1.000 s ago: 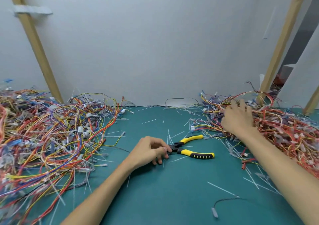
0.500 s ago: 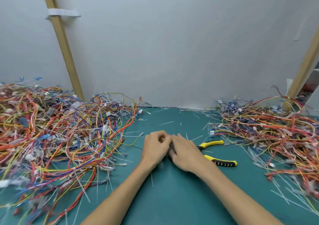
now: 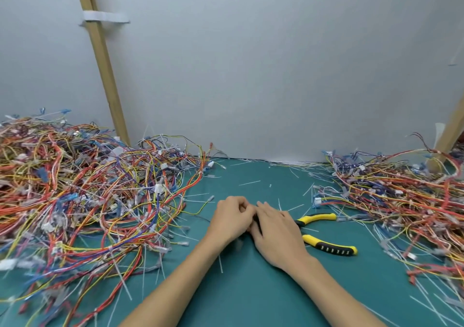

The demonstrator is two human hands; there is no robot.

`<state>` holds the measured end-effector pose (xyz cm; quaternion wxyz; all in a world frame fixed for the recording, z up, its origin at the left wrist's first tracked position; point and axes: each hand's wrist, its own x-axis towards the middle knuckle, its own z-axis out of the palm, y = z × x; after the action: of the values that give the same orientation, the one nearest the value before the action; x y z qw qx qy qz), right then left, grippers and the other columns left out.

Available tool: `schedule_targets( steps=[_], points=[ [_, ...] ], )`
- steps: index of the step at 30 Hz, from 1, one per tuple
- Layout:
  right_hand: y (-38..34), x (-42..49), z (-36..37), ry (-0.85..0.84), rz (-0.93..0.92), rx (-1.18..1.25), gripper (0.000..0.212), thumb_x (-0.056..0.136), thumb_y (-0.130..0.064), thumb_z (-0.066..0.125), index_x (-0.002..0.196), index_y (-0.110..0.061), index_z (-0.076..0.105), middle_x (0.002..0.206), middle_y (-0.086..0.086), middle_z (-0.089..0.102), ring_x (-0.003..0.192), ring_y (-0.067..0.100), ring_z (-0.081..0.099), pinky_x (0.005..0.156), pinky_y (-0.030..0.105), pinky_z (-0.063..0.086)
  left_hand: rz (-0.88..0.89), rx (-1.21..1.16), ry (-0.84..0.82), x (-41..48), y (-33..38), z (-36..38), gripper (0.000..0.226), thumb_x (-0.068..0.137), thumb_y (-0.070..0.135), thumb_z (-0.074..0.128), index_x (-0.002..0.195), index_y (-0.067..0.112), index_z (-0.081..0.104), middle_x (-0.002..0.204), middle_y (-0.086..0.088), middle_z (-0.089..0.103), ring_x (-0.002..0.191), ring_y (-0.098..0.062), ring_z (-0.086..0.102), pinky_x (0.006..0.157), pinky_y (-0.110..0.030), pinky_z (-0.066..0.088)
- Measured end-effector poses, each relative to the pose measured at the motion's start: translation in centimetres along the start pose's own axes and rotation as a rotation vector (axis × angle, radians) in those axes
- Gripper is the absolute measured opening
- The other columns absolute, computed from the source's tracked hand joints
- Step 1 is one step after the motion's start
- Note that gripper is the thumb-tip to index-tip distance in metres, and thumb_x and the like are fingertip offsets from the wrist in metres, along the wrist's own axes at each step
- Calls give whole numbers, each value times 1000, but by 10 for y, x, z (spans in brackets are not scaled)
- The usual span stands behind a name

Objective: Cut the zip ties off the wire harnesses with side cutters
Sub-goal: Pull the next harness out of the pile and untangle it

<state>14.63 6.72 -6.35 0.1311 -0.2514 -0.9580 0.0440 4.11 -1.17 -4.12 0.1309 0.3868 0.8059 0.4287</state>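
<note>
From the head view we see the left hand (image 3: pixel 232 216) and right hand (image 3: pixel 276 231) touching at the middle of the teal desk (image 3: pixel 251 296). The left hand's fingers are curled, though we cannot tell whether they pinch anything, while the right hand lies with fingers nearly straight over the hidden head of the side cutters (image 3: pixel 329 245), whose yellow handles splay out to its right. One heap of wire harnesses (image 3: pixel 88 188) fills the desk's left side and another heap (image 3: pixel 401 201) its right, with cut zip ties (image 3: pixel 220 266) strewn between
</note>
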Motion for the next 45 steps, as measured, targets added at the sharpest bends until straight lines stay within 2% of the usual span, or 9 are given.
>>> schedule_targets(
  steps=[4, 8, 13, 16, 23, 31, 35, 40, 45],
  points=[
    [0, 0, 3, 32, 7, -35, 47, 102, -41, 29, 145, -25, 38, 157, -6, 33, 146, 9, 24, 111, 29, 19, 101, 2, 172, 6, 12, -31, 14, 86, 14, 56, 83, 22, 67, 76, 6, 70, 69, -13, 63, 75, -28, 54],
    [-1, 1, 3, 43, 15, -22, 47, 102, -42, 30, 144, -25, 40, 155, -7, 37, 145, 9, 27, 110, 28, 22, 297, 154, 455, 22, 15, -70, 28, 87, 9, 55, 115, 11, 62, 109, -2, 67, 103, -19, 59, 94, -32, 43],
    [0, 1, 3, 31, 20, 3, 49, 101, -41, 31, 146, -25, 39, 155, -8, 36, 145, 9, 26, 112, 29, 21, -147, 620, 121, 31, -10, -81, 49, 96, 24, 47, 139, 2, 37, 141, -18, 45, 130, -34, 41, 104, -46, 35],
    [0, 1, 2, 31, 21, 7, 49, 101, -42, 32, 147, -25, 39, 156, -8, 36, 145, 9, 27, 112, 28, 21, -282, 799, -25, 26, -22, -72, 50, 98, 30, 45, 135, -3, 39, 138, -21, 41, 129, -38, 39, 105, -46, 35],
    [-1, 1, 2, 42, 25, 9, 48, 100, -41, 33, 145, -25, 41, 154, -8, 37, 144, 9, 28, 112, 29, 22, -114, 719, 22, 22, -7, -58, 27, 94, 11, 44, 118, 6, 54, 122, -22, 55, 111, -42, 56, 89, -47, 47],
    [-3, 1, 0, 83, 14, -21, 41, 99, -38, 34, 134, -25, 49, 145, -8, 48, 138, 11, 37, 105, 32, 29, 433, 325, 388, 7, 46, -71, 20, 102, 19, 43, 103, 16, 63, 85, -10, 68, 86, -40, 61, 68, -44, 48],
    [-4, -1, -1, 83, -5, 9, 34, 98, -38, 37, 126, -27, 53, 137, -6, 54, 133, 13, 42, 102, 34, 32, 611, 179, 329, -3, 67, -64, 21, 102, 15, 45, 99, 11, 65, 69, 1, 53, 69, -29, 57, 66, -39, 45],
    [-10, 1, -22, 274, -12, 483, 24, 85, -20, 66, 109, -21, 67, 107, -6, 66, 110, 23, 56, 93, 38, 39, 448, 244, 29, -8, 67, -43, 22, 101, 14, 45, 101, 10, 67, 81, -2, 61, 81, -25, 56, 77, -35, 44],
    [-27, 7, -59, 216, 52, 818, 20, 77, -12, 63, 81, -31, 56, 94, -10, 57, 74, 10, 53, 63, 9, 36, 481, 491, 225, -11, 73, -43, 20, 97, 27, 53, 104, 22, 71, 109, -1, 51, 103, -23, 40, 80, -31, 26]
  ],
)
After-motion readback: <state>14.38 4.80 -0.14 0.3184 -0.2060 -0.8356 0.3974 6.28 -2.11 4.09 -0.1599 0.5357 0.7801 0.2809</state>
